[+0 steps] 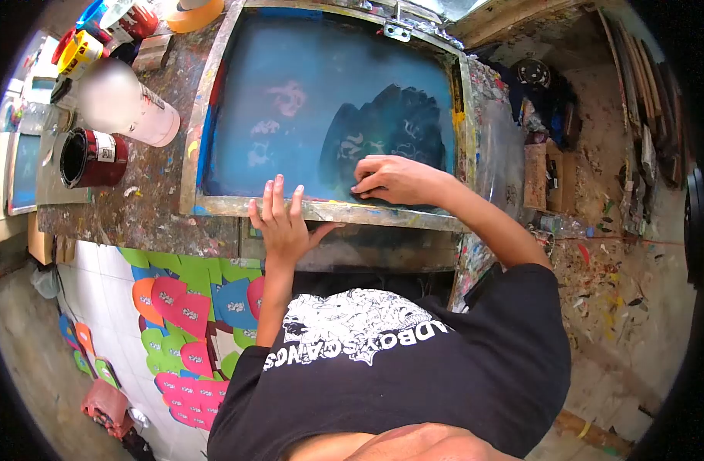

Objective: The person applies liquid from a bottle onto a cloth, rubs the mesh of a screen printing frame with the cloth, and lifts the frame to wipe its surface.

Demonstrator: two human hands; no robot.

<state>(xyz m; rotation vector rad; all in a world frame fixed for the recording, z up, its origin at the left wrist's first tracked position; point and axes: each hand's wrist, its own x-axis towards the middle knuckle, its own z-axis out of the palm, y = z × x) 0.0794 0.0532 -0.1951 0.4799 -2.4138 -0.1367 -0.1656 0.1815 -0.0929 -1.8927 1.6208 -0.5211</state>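
Note:
A wooden-framed screen (329, 209) with blue mesh lies on the worktable. Faint pale figures show in the mesh, and a dark, wet-looking patch (382, 131) covers its right part. My left hand (281, 223) rests on the near rail of the frame, its fingers spread over the edge and its thumb out to the right. Near the lower edge of the dark patch, my right hand (386, 180) is closed with bent fingers against the mesh. Something small and dark is under its fingertips, too hidden to name.
On the stained table (160, 207) at left stand a dark red can (106, 147), a pinkish-white bottle (148, 115), a yellow tub (79, 54) and tape (194, 17). A metal hinge clamp (396, 31) sits at the far rail. Coloured printed pieces (179, 307) lie below left.

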